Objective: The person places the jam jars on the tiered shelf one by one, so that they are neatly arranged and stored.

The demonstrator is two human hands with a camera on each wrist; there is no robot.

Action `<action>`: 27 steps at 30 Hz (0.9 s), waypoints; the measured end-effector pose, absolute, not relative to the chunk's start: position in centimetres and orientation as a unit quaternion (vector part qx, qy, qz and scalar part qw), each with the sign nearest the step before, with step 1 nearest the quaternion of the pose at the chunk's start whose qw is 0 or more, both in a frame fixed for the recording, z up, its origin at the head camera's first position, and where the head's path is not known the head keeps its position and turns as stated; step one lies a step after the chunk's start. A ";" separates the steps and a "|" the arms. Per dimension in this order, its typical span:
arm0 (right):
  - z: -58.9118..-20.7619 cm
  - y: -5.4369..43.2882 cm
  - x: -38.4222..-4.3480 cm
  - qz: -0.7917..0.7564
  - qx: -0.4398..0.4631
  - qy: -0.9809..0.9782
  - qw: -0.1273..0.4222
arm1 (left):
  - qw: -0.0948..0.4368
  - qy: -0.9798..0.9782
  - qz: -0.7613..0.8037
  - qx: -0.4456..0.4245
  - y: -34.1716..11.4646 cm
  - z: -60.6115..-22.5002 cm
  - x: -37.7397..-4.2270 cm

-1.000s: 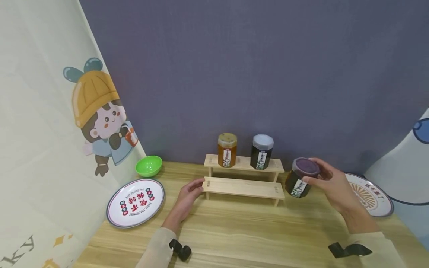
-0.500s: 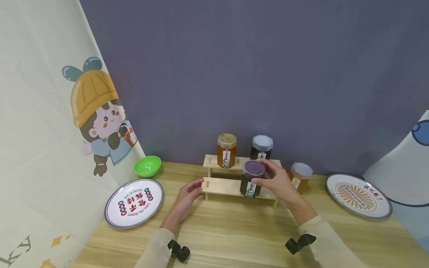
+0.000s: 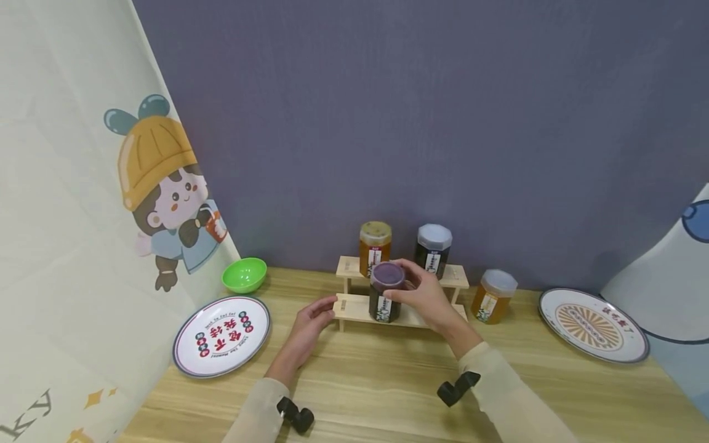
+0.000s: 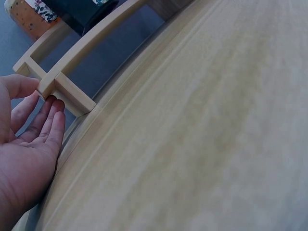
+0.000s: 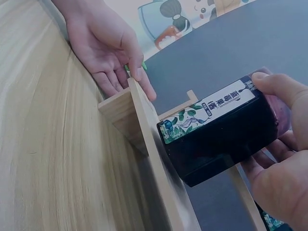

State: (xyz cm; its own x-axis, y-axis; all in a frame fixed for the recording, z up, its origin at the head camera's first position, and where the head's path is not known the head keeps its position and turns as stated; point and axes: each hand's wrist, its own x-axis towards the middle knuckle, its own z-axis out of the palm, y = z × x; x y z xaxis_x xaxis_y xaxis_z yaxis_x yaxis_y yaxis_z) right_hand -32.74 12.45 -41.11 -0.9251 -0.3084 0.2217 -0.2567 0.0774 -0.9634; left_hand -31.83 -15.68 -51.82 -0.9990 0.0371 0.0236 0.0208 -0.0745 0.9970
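Note:
My right hand [image 3: 423, 298] grips a dark jam jar [image 3: 382, 301] by its purple lid, thumb on the near side. In the right wrist view the jar's label [image 5: 209, 110] faces the camera. Its base is at the lower step [image 3: 354, 306] of a two-step wooden display rack; I cannot tell whether its full weight rests there. My left hand [image 3: 307, 326] holds the left end of that lower step, thumb above and fingertips below by the leg [image 4: 74, 94]. On the upper step [image 3: 348, 266] stand an amber jar [image 3: 371, 252] and a dark jar [image 3: 433, 255] with a white lid.
Right of the rack, an amber jar [image 3: 490, 301] with a pale lid stands on the wooden table [image 3: 388, 381]. A patterned plate [image 3: 554, 307] lies farther right. At the left are a white plate [image 3: 191, 344] with red lettering and a green bowl [image 3: 244, 275].
My right hand has carried the purple-lidded jar leftward from beside the rack to the lower step, uncovering the amber jar at the right. The left hand has stayed at the rack's end.

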 end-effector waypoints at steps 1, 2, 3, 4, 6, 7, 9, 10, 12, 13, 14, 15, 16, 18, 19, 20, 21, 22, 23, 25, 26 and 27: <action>-41.2 12.2 -32.9 -0.650 -0.191 0.735 0.020 | 0.006 0.680 0.733 0.021 -15.7 -51.8 -31.8; -41.3 12.0 -33.0 -0.650 -0.190 0.736 0.020 | 0.005 0.681 0.732 0.021 -15.8 -51.8 -31.8; -41.4 11.9 -33.1 -0.650 -0.189 0.735 0.021 | 0.005 0.681 0.732 0.021 -15.8 -51.8 -31.8; -41.5 11.7 -33.2 -0.651 -0.189 0.735 0.024 | 0.005 0.680 0.732 0.021 -15.9 -51.8 -31.7; -41.6 11.5 -33.2 -0.654 -0.188 0.732 0.030 | 0.004 0.682 0.731 0.023 -15.9 -51.8 -31.7; -41.7 11.4 -33.2 -0.654 -0.188 0.732 0.031 | 0.004 0.683 0.730 0.024 -15.9 -51.8 -31.6; -41.8 11.4 -33.0 -0.653 -0.186 0.733 0.031 | 0.004 0.683 0.730 0.026 -15.9 -51.8 -31.7; -41.9 11.5 -32.9 -0.651 -0.185 0.736 0.029 | 0.005 0.684 0.729 0.028 -15.8 -51.9 -31.7; -42.1 11.6 -32.6 -0.648 -0.187 0.739 0.022 | 0.006 0.685 0.728 0.028 -15.8 -51.9 -31.7; -42.2 11.7 -32.5 -0.645 -0.186 0.741 0.014 | 0.006 0.687 0.727 0.029 -15.7 -51.9 -31.7; -42.3 11.9 -32.3 -0.643 -0.186 0.743 0.007 | 0.005 0.688 0.725 0.029 -15.7 -51.9 -31.7; -42.4 12.0 -32.2 -0.643 -0.185 0.743 0.000 | 0.005 0.688 0.725 0.029 -15.6 -51.8 -31.8; -42.5 12.0 -32.1 -0.644 -0.185 0.742 -0.006 | 0.003 0.690 0.724 0.029 -15.6 -51.8 -31.7; -42.6 12.0 -32.0 -0.648 -0.181 0.739 -0.017 | 0.000 0.690 0.723 0.028 -15.6 -51.7 -31.7; -42.7 12.0 -31.9 -0.650 -0.178 0.739 -0.020 | -0.001 0.689 0.724 0.028 -15.7 -51.6 -31.7; -42.7 11.8 -31.9 -0.651 -0.176 0.738 -0.021 | -0.002 0.688 0.725 0.028 -15.7 -51.6 -31.7; -42.8 11.7 -32.0 -0.653 -0.175 0.737 -0.020 | -0.002 0.687 0.726 0.027 -15.7 -51.6 -31.7; -42.8 11.5 -32.0 -0.655 -0.173 0.736 -0.018 | -0.002 0.688 0.725 0.027 -15.7 -51.6 -31.7; -42.8 11.3 -32.0 -0.656 -0.171 0.735 -0.017 | 0.000 0.687 0.726 0.027 -15.8 -51.6 -31.7; -42.8 11.0 -32.0 -0.658 -0.168 0.734 -0.015 | 0.002 0.686 0.727 0.028 -15.8 -51.7 -31.7; -42.8 10.8 -32.0 -0.658 -0.167 0.734 -0.015 | 0.003 0.685 0.728 0.028 -15.7 -51.7 -31.7; -42.8 10.7 -32.1 -0.659 -0.166 0.733 -0.015 | 0.005 0.685 0.728 0.028 -15.7 -51.7 -31.7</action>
State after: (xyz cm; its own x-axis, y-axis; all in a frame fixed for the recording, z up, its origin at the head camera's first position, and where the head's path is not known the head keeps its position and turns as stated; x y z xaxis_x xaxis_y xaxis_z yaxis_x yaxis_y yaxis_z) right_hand -32.07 10.71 -42.84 -0.9444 -0.2243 0.2406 -0.2629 0.0752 -0.9619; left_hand -31.71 -15.70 -51.72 -0.9983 0.0456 0.0350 0.0321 -0.0626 0.9975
